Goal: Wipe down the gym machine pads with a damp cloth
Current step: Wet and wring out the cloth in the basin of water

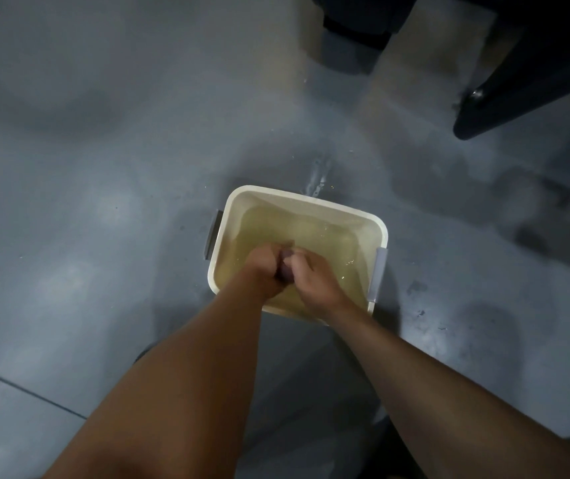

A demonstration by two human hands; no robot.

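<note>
A cream plastic tub point(311, 198) with grey side handles stands on the grey floor, holding yellowish water. Both my hands are over the tub, side by side. My left hand point(263, 266) and my right hand point(311, 278) are curled round a small dark purplish cloth point(285, 271). Only a narrow strip of the cloth shows between them. The picture is blurred at the hands.
The black frame of a gym machine point(518, 81) reaches down at the top right. A dark post with a grey base point(349, 46) stands at the top middle. Wet splashes mark the floor point(318, 178) beyond the tub.
</note>
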